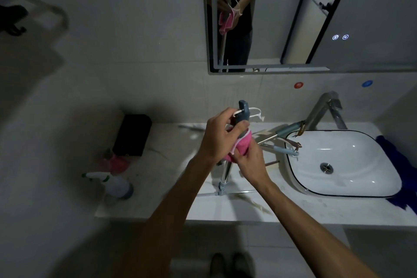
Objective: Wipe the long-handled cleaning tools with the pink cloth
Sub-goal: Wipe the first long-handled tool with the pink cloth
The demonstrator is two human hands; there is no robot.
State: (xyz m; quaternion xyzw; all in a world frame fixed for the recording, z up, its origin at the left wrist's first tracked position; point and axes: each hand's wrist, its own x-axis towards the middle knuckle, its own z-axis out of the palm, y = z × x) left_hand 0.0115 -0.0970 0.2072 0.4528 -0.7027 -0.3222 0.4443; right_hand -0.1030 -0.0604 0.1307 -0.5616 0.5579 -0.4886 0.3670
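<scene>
I hold a long-handled tool [226, 174] upright over the counter; it has a shiny metal shaft, a grey-blue grip end and a white hanging loop. My left hand [220, 136] grips its grey-blue top. My right hand [249, 160] holds the pink cloth [242, 145] wrapped round the shaft just below the grip. Two more long-handled tools [279, 150] with pale blue handles lie on the counter, their ends over the left rim of the sink.
A white basin [295, 178] with a chrome tap [325, 108] sits to the right, a blue cloth [397, 160] beyond it. On the left of the marble counter [171, 187] stand a spray bottle [112, 184], a pink item and a black box [133, 134]. A mirror hangs above.
</scene>
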